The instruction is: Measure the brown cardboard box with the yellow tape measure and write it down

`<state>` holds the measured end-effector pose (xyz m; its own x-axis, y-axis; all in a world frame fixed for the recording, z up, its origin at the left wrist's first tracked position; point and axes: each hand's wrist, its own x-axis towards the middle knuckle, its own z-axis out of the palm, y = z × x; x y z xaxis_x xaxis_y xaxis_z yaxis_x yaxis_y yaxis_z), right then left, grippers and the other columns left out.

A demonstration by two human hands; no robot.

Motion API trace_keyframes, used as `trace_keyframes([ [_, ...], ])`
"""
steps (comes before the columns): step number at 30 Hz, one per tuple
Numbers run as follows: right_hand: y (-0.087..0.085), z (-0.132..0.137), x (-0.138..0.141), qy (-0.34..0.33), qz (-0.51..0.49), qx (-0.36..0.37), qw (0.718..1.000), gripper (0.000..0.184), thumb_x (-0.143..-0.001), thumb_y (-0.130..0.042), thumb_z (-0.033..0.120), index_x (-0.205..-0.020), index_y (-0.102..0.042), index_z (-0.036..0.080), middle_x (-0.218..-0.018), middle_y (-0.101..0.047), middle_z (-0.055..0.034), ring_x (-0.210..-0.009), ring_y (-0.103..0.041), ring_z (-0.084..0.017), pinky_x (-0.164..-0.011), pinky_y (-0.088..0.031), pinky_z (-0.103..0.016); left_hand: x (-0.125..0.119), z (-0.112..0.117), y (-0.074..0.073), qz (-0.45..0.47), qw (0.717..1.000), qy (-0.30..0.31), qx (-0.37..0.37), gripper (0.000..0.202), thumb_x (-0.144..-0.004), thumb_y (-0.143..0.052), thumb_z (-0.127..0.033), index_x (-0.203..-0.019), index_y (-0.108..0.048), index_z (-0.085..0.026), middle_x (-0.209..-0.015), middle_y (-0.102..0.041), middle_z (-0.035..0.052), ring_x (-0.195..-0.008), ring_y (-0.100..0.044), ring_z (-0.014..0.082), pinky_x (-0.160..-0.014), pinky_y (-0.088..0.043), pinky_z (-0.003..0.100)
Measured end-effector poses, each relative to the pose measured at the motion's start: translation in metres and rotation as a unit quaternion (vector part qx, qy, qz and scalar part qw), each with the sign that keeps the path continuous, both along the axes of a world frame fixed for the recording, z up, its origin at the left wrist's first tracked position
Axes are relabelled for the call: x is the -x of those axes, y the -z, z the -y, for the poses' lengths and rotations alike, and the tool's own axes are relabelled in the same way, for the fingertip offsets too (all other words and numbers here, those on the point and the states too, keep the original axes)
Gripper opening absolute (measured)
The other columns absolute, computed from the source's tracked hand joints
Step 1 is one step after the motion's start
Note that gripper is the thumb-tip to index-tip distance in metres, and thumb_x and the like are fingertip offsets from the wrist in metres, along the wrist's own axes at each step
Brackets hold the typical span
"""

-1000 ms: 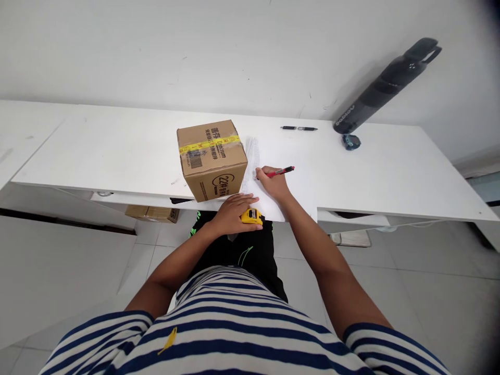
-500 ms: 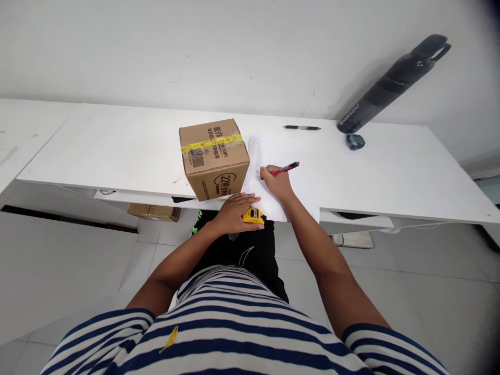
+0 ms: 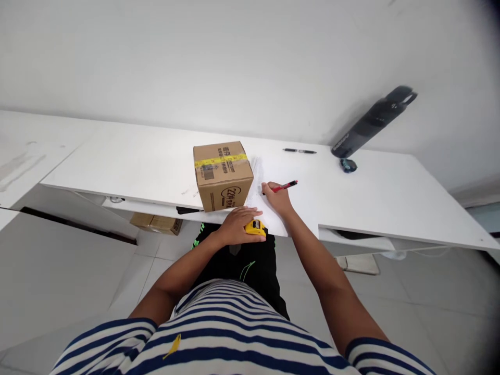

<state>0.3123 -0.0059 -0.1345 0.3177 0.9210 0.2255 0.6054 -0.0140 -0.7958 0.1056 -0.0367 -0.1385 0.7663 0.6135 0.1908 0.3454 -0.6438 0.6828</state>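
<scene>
Two bare hands at centre frame, right hand (image 3: 278, 198) gripping red pen (image 3: 284, 186) on paper (image 3: 269, 211), left hand (image 3: 236, 225) closed over yellow tape measure (image 3: 254, 227), cardboard box (image 3: 222, 174) just above.

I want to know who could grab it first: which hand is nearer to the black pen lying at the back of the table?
Right. The right hand, holding a red pen, is on the paper just in front of the black pen; the left hand rests on a yellow tape measure at the table's near edge.
</scene>
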Motion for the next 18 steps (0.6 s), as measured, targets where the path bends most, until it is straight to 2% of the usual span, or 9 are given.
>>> trace_keyframes([
  [2, -0.007, 0.002, -0.001, 0.004, 0.03, -0.018, 0.999, 0.038, -0.093, -0.047, 0.046, -0.072, -0.063, 0.02, -0.076, -0.069, -0.006, -0.077, -0.064, -0.022, -0.074, -0.05, -0.035, 0.008, 0.006, -0.013, 0.028, 0.999, -0.012, 0.037, 0.065, -0.069, -0.084, -0.059, -0.119, -0.071, -0.02, -0.128, -0.074, 0.0133, -0.122, -0.068, 0.0314, -0.111, -0.047, 0.048],
  [5, -0.015, 0.011, -0.016, 0.002, 0.118, -0.03, 0.993, 0.028, -0.092, -0.052, 0.036, -0.101, -0.072, 0.019, -0.113, -0.07, -0.0134, -0.092, -0.067, -0.027, -0.076, -0.052, -0.038, 0.025, 0.02, -0.042, 0.143, 0.986, 0.029, 0.085, 0.054, -0.07, -0.082, -0.062, -0.102, -0.072, -0.019, -0.098, -0.079, 0.0086, -0.087, -0.075, 0.0241, -0.082, -0.059, 0.038],
  [8, -0.021, 0.031, -0.037, -0.013, 0.216, 0.007, 0.976, 0.041, -0.092, -0.047, 0.025, -0.128, -0.067, 0.021, -0.139, -0.059, -0.0188, -0.096, -0.069, -0.03, -0.072, -0.055, -0.042, 0.041, 0.032, -0.073, 0.342, 0.935, 0.093, 0.01, 0.061, -0.065, -0.086, -0.065, -0.103, -0.068, -0.021, -0.101, -0.077, 0.0085, -0.087, -0.074, 0.0222, -0.08, -0.059, 0.035],
  [10, -0.03, 0.051, -0.04, -0.044, 0.172, -0.013, 0.984, 0.045, -0.096, -0.047, 0.03, -0.139, -0.058, 0.024, -0.147, -0.052, -0.0208, -0.101, -0.07, -0.031, -0.075, -0.058, -0.045, 0.045, 0.034, -0.088, 0.436, 0.892, 0.094, -0.072, 0.064, -0.065, -0.085, -0.067, -0.107, -0.066, -0.023, -0.105, -0.076, 0.0095, -0.095, -0.073, 0.0241, -0.087, -0.058, 0.038],
  [12, -0.045, 0.075, -0.025, -0.136, 0.061, -0.08, 0.986, 0.056, -0.099, -0.05, 0.047, -0.152, -0.041, 0.032, -0.155, -0.045, -0.0184, -0.112, -0.07, -0.031, -0.081, -0.06, -0.047, 0.042, 0.032, -0.098, 0.478, 0.868, 0.069, -0.114, 0.062, -0.071, -0.078, -0.07, -0.11, -0.066, -0.023, -0.106, -0.073, 0.0097, -0.102, -0.07, 0.0249, -0.095, -0.056, 0.041],
  [14, -0.062, 0.098, 0.01, -0.276, -0.054, -0.163, 0.946, 0.083, -0.091, -0.054, 0.071, -0.16, -0.018, 0.041, -0.161, -0.039, -0.0148, -0.132, -0.061, -0.034, -0.088, -0.062, -0.049, 0.032, 0.029, -0.102, 0.497, 0.862, 0.044, -0.089, 0.058, -0.08, -0.066, -0.074, -0.11, -0.065, -0.024, -0.107, -0.07, 0.0094, -0.104, -0.068, 0.0238, -0.097, -0.054, 0.042],
  [15, -0.069, 0.106, 0.032, -0.31, -0.078, -0.225, 0.92, 0.1, -0.081, -0.058, 0.082, -0.161, -0.013, 0.042, -0.162, -0.038, -0.0146, -0.14, -0.054, -0.037, -0.093, -0.061, -0.052, 0.027, 0.029, -0.103, 0.501, 0.863, 0.034, -0.06, 0.057, -0.084, -0.06, -0.075, -0.11, -0.064, -0.024, -0.108, -0.068, 0.0093, -0.104, -0.066, 0.0234, -0.097, -0.054, 0.042],
  [17, -0.08, 0.113, 0.074, -0.293, -0.059, -0.339, 0.892, 0.11, -0.071, -0.065, 0.085, -0.159, -0.019, 0.041, -0.163, -0.036, -0.0139, -0.148, -0.043, -0.041, -0.111, -0.049, -0.063, 0.016, 0.029, -0.104, 0.489, 0.872, 0.017, 0.002, 0.06, -0.085, -0.052, -0.079, -0.11, -0.062, -0.024, -0.111, -0.064, 0.0097, -0.107, -0.063, 0.0241, -0.099, -0.053, 0.043],
  [18, -0.083, 0.112, 0.091, -0.243, -0.046, -0.387, 0.888, 0.098, -0.077, -0.066, 0.079, -0.157, -0.023, 0.042, -0.158, -0.041, -0.0125, -0.148, -0.043, -0.039, -0.114, -0.045, -0.066, 0.014, 0.03, -0.105, 0.477, 0.879, 0.006, 0.028, 0.064, -0.084, -0.051, -0.081, -0.111, -0.06, -0.024, -0.114, -0.062, 0.0103, -0.11, -0.062, 0.025, -0.1, -0.052, 0.044],
])
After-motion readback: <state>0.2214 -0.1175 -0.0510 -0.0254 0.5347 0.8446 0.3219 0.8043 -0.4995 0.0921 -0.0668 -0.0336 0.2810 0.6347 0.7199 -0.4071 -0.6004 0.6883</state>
